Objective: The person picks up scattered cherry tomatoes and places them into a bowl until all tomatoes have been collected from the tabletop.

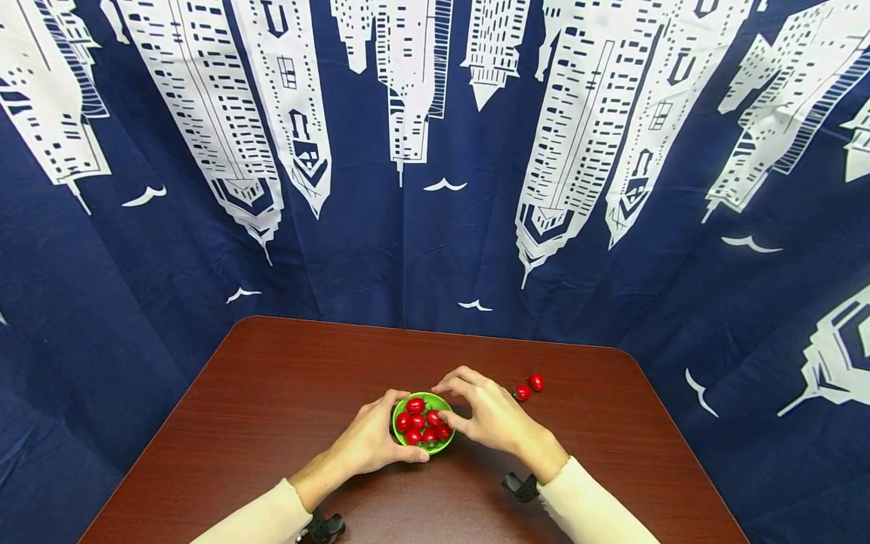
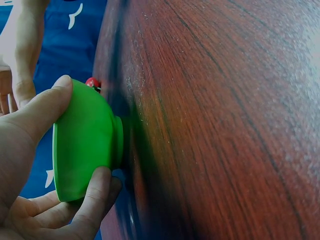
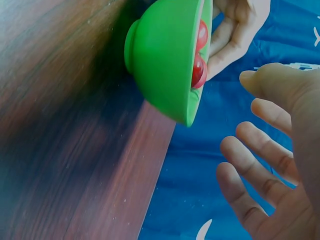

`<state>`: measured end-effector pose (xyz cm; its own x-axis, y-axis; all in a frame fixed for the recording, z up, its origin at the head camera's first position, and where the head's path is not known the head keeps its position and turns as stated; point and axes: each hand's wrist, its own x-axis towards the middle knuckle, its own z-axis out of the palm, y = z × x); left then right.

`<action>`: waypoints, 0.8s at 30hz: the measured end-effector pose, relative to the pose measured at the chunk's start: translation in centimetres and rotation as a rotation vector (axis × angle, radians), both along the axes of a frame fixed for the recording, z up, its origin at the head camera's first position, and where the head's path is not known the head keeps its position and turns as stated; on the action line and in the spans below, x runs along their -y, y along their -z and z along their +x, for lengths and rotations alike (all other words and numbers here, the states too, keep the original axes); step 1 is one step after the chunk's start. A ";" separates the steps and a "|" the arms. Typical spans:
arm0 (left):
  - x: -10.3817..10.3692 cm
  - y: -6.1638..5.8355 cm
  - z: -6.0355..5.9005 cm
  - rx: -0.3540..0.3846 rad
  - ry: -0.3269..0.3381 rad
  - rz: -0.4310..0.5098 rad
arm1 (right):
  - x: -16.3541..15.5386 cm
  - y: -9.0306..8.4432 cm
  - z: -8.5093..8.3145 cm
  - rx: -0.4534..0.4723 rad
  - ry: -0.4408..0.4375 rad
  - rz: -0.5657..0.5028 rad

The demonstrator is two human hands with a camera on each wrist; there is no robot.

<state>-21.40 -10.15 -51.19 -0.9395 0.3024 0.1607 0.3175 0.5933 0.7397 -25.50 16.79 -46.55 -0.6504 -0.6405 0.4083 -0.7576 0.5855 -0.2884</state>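
A small green bowl [image 1: 440,447] of several red cherry tomatoes [image 1: 418,421] is in front of me, near the middle of the table. My left hand [image 1: 370,437] grips it from the left, thumb on the near side and fingers round the far side. In the left wrist view, the thumb and fingertips press the outside of the bowl [image 2: 85,140]. Whether its foot touches the table is hard to tell. Over the right rim hovers my right hand [image 1: 492,414], fingers spread and holding nothing. The right wrist view shows tomatoes [image 3: 199,70] just inside the rim.
Two more cherry tomatoes [image 1: 529,387] lie on the brown wooden table [image 1: 306,370], to the right beyond my right hand. Behind the table hangs a dark blue cloth [image 1: 367,257] with white buildings and birds. A black strap [image 1: 522,487] is on my right wrist.
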 end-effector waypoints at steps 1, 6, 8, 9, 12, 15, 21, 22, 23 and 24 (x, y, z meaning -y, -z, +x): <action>0.0 0.0 0.0 0.000 -0.002 0.000 | -0.2 0.1 -0.1 -0.003 0.003 -0.003; 0.0 0.1 0.0 0.004 -0.011 -0.002 | -1.0 0.3 -0.4 -0.001 0.025 -0.019; -0.1 0.1 0.0 0.006 -0.015 -0.004 | -1.4 0.4 -0.5 0.004 0.035 -0.023; -0.1 0.1 0.0 0.008 -0.016 -0.003 | -1.5 0.4 -0.6 0.006 0.042 -0.023; -0.1 0.1 -0.1 0.020 -0.021 -0.001 | -2.1 0.5 -0.7 -0.002 0.062 -0.023; -0.1 0.1 -0.1 0.023 -0.024 -0.001 | -2.8 0.6 -1.0 -0.016 0.077 -0.028; -0.2 0.2 -0.1 0.009 -0.028 -0.006 | -4.2 1.1 -1.4 -0.041 0.103 -0.043; -0.2 0.1 -0.1 0.007 -0.030 -0.006 | -4.5 1.2 -1.5 -0.043 0.108 -0.045; -0.2 0.1 -0.1 0.009 -0.032 -0.004 | -4.7 1.3 -1.6 -0.045 0.113 -0.046; -0.2 0.1 -0.1 0.009 -0.034 -0.004 | -4.9 1.4 -1.7 -0.047 0.120 -0.045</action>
<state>-21.49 -9.99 -51.32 -0.9507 0.2709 0.1510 0.2904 0.6070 0.7398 -27.21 21.71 -47.99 -0.7008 -0.5400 0.4662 -0.6963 0.6599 -0.2823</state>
